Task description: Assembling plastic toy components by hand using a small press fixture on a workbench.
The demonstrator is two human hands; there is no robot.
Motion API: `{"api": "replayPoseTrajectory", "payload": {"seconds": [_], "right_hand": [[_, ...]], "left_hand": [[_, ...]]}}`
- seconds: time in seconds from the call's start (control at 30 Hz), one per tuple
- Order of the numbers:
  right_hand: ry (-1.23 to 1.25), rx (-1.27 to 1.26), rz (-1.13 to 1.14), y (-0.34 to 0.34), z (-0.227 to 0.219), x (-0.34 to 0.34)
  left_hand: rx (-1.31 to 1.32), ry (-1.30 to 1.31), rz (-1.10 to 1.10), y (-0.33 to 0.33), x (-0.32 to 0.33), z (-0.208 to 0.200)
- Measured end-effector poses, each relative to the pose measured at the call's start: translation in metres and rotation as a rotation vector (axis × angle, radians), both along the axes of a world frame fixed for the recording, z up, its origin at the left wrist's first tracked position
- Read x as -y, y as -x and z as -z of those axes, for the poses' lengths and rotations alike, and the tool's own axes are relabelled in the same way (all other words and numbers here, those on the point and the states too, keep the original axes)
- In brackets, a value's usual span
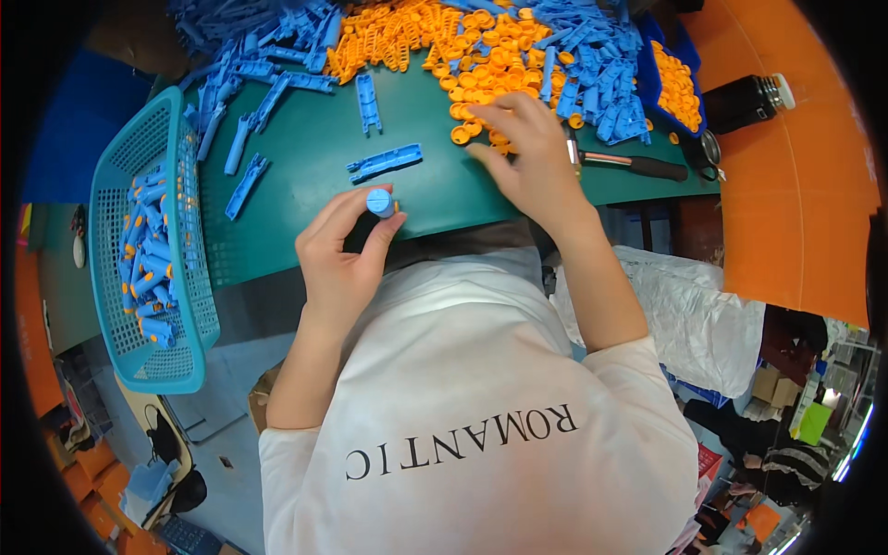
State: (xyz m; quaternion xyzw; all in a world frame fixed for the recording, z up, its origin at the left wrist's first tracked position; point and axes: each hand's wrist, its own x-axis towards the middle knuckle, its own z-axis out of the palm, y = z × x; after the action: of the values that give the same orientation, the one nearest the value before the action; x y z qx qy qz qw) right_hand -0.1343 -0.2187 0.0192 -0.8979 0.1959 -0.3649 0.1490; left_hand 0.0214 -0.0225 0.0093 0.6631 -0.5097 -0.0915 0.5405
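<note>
My left hand (335, 242) pinches a blue plastic tube (379, 202) between thumb and fingers, its round end facing up. A bit of orange shows at the tube's side. Over the near edge of a pile of small round orange caps (499, 69), my right hand (536, 162) is open, thumb and index finger apart. One orange cap (460, 135) lies close to those fingertips. On the green table (305, 213), two blue half-shells lie beyond my left hand: one crosswise (387, 163), the other lengthwise (368, 104).
A turquoise basket (199, 314) of blue tubes with orange parts stands at the left. Ladder-like orange pieces (379, 37) and blue shells (601, 79) are heaped at the back. To the right are a black-handled tool (647, 167), a blue bin (700, 116) and a black bottle (735, 104).
</note>
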Motion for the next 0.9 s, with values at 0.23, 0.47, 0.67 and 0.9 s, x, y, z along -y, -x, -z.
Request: {"api": "replayPoseTrajectory", "payload": {"seconds": [0.23,0.47,0.67,0.9], "right_hand": [[0.167,-0.139,-0.142,-0.016,0.019,0.014],[-0.027,-0.321,-0.169,-0.011,-0.003,-0.013],[0.239,-0.229,0.017,-0.015,0.01,-0.026],[-0.018,-0.094,-0.056,-0.009,0.018,-0.018]], "left_hand": [[-0.022,0.024,-0.073,0.004,0.012,0.003],[0.005,0.081,-0.061,0.004,0.014,0.01],[-0.041,0.023,-0.04,0.003,0.012,0.005],[-0.037,0.059,0.006,-0.003,0.014,0.003]]}}
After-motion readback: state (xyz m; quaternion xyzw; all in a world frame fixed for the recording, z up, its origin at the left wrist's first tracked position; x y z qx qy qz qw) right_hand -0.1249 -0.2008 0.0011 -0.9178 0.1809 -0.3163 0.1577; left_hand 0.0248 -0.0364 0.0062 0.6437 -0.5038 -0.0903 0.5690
